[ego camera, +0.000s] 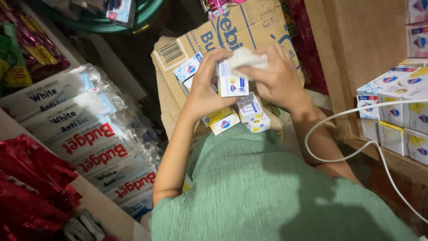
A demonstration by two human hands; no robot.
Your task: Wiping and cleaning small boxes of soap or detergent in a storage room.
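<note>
Between left fingers (209,67), small box (232,84), upright

Dim, patchy light; perhaps slight blur

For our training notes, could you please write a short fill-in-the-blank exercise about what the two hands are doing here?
1. The left hand holds a small white ____ upright.
2. The right hand presses a crumpled white ____ against its top.
3. More small boxes lie in the open ____ carton below the hands.
4. A white ____ loops past the right forearm.

Missing words: box; cloth; cardboard; cable
</note>
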